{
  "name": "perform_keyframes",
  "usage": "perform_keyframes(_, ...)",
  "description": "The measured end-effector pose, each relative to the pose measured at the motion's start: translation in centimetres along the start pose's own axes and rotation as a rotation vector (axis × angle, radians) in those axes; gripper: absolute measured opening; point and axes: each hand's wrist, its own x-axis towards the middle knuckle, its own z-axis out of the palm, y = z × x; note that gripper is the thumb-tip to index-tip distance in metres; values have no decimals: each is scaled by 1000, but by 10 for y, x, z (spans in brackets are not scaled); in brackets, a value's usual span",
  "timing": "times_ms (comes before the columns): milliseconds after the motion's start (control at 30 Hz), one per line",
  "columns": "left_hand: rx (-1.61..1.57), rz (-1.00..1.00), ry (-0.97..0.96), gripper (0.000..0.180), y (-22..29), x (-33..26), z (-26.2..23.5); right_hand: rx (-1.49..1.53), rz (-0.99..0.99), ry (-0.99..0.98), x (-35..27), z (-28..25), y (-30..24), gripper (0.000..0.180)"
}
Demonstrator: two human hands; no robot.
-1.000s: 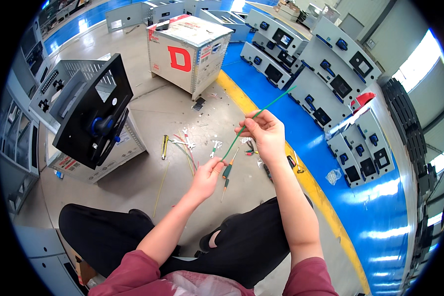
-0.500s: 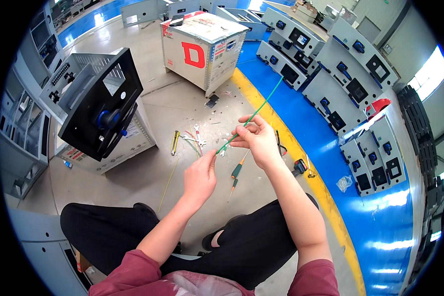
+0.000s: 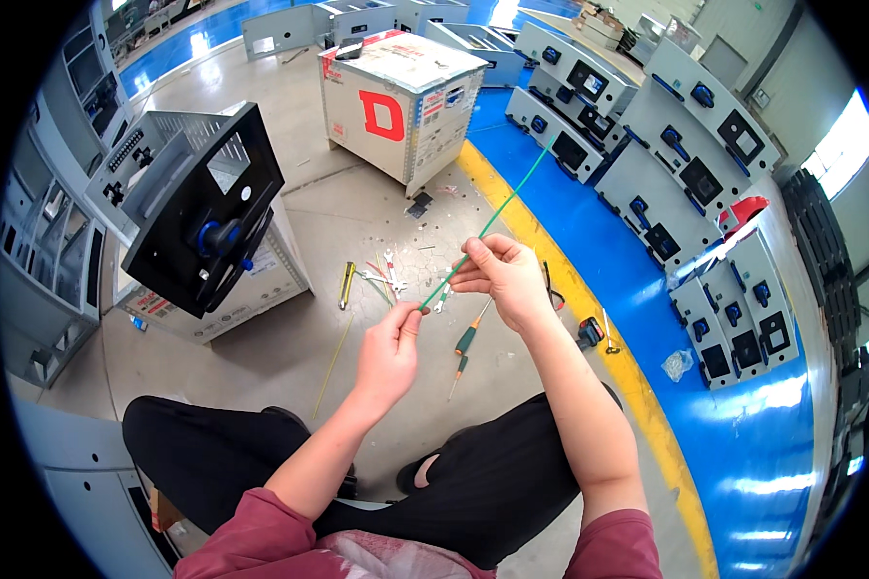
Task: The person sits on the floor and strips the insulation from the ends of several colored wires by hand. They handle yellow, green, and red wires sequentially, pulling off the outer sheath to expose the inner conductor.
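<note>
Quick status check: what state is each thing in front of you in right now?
Thin green wire: held taut between both hands.
Left hand: pinching the wire's lower end.
Right hand: pinching the wire midway.
Green-handled screwdriver: lying on the floor.
Black hinged panel: tilted open.

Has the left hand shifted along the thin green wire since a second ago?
Yes. The left hand rose off the floor tools toward the right hand, pinching the thin green wire.
</note>
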Motion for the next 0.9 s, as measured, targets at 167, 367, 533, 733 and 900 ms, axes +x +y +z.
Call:
perform_keyframes(167,-110,-40,-29,23,-5,0,-2,5,-51,13,-1,6,5,28)
perform_keyframes(367,-225,-77,-37,24,-18,-3,4,45,-51,73,3,14,12,29)
perform_keyframes(533,-391,-208,-169,27,5,1,-11,166,-5,55,3,9,12,26)
perform_keyframes(733,-666,-322,-249,28,-2,3,-19,32,-22,-58,-1,20,12,26)
perform_keyframes(900,-807,-374,-361,35,-6,3,-17,-78,-73,-105,-4,17,6,22)
